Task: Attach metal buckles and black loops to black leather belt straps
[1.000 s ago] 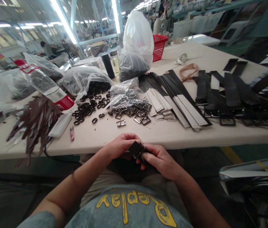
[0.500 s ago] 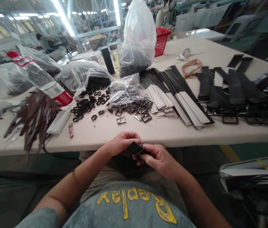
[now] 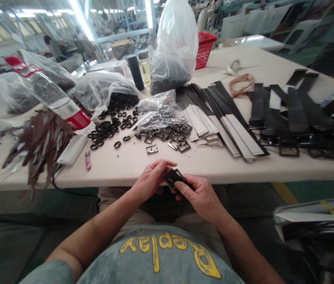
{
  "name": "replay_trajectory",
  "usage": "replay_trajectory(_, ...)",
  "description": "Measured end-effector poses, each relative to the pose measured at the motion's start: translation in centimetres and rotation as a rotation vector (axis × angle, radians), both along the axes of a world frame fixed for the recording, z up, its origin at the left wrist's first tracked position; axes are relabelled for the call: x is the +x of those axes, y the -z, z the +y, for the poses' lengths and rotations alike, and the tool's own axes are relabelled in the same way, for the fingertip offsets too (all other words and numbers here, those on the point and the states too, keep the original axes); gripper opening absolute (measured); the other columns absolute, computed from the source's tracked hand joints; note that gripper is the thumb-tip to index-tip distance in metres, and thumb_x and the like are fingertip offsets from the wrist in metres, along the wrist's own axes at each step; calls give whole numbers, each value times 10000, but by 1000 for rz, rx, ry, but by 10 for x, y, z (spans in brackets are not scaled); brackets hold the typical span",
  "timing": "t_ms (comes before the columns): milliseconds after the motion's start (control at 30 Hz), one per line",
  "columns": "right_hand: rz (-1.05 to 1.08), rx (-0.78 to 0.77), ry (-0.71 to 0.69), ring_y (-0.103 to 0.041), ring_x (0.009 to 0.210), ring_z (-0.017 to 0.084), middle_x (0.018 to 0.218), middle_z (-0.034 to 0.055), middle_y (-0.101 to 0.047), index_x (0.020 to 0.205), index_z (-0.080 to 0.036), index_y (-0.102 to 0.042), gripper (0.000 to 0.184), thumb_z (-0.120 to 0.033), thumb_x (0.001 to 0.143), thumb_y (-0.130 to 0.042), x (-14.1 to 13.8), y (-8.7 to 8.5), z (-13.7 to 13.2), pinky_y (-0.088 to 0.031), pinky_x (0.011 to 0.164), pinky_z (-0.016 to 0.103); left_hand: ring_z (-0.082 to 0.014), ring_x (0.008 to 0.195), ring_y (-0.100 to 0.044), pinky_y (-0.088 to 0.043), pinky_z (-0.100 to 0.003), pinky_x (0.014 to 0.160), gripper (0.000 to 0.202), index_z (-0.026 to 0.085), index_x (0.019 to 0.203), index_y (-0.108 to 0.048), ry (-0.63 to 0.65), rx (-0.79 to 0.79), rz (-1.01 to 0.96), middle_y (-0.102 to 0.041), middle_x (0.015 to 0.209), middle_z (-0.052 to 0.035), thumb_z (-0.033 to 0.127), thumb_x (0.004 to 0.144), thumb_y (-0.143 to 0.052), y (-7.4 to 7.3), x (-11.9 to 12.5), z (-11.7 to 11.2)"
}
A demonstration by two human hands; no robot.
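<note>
Over my lap, just off the table's front edge, is a black belt strap (image 3: 170, 178) with a metal buckle (image 3: 180, 174) at its upper right side. My right hand (image 3: 204, 196) pinches the strap, thumb lying flat on top and fingers beneath. At the strap's left end, my left hand (image 3: 150, 180) is curled round its edge, forefinger stretched above it; its grip is partly hidden. On the table ahead lie a loose buckle (image 3: 152, 149), a heap of buckles (image 3: 167, 132) partly under a clear bag (image 3: 162, 106), and many black belt loops (image 3: 104, 132).
Black strips with pale ends (image 3: 228, 126) lie right of the buckles. Finished-looking belts with buckles (image 3: 291, 114) are piled far right. At left are pink snips (image 3: 88, 160), brown strips (image 3: 38, 142) and a tilted plastic bottle (image 3: 57, 98). A large filled bag (image 3: 174, 47) and red basket (image 3: 204, 51) stand behind.
The strap has been folded down flat by the buckle, and my right thumb has moved onto it. My left hand has shifted slightly up, its forefinger now straighter.
</note>
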State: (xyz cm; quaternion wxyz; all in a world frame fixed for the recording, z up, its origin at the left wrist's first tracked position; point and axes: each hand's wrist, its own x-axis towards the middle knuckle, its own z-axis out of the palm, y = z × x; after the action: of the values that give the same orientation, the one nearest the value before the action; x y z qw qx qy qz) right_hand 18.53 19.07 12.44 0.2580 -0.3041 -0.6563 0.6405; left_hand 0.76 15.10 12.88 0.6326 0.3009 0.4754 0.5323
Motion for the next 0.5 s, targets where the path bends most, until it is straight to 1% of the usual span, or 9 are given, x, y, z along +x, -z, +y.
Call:
replay_trajectory(33,-5,5,21,-601,589,114,724,22,-681,840,-145,-683,275,-380,914,-561,0,0,0,-473,557,207,-154,586,-656,-526,-255,547,502,158,951,-679,-26,21,-54,-711,765,-41,636,804,-627,3,2,-2)
replay_trajectory(67,-10,6,37,-602,587,117,720,22,-680,838,-147,-683,275,-381,913,-560,-1,1,0,-475,552,208,-161,608,-659,-534,-267,574,522,150,924,-684,-39,36,-93,-714,773,-51,652,791,-631,6,4,-5)
replay_trajectory(100,-15,4,45,-604,589,121,722,23,-679,835,-149,-682,277,-385,911,-560,-1,2,0,-481,552,211,-158,621,-657,-536,-269,599,496,145,908,-689,-46,46,-107,-715,776,-51,621,769,-679,9,5,-8)
replay_trajectory(167,-17,-3,45,-607,598,129,725,25,-674,817,-153,-676,288,-401,908,-562,-2,4,-1,-497,558,220,-133,625,-639,-523,-248,627,373,144,903,-704,-46,45,-63,-707,768,-31,462,729,-792,13,8,-12)
replay_trajectory(233,-13,-11,47,-610,611,139,728,26,-666,796,-157,-665,307,-423,908,-562,-4,7,-1,-511,566,232,-118,623,-622,-507,-234,633,288,140,894,-717,-25,29,1,-691,747,-17,350,724,-815,16,9,-16)
replay_trajectory(300,-8,-18,31,-619,645,151,746,28,-667,802,-160,-662,308,-430,910,-561,-3,8,0,-525,587,243,-118,625,-613,-499,-237,635,260,129,867,-724,-15,15,44,-677,726,-17,348,747,-794,18,8,-17)
replay_trajectory(367,-23,-7,-17,-633,707,163,796,30,-682,854,-164,-674,267,-401,913,-565,-1,9,2,-535,629,250,-123,615,-608,-492,-240,622,263,125,853,-728,-31,-5,65,-675,707,-18,357,746,-790,19,6,-17)
replay_trajectory(433,-86,38,-76,-637,743,164,826,24,-694,896,-171,-681,209,-345,915,-567,4,7,4,-531,663,251,-127,604,-605,-485,-242,609,269,128,840,-732,-88,-29,64,-686,704,-21,360,723,-803,20,1,-15)
replay_trajectory(500,-164,91,-112,-632,730,155,813,13,-696,893,-177,-674,172,-298,919,-554,9,5,5,-514,663,245,-125,607,-604,-483,-240,618,271,129,815,-736,-172,-30,44,-696,701,-20,352,689,-825,20,-3,-12)
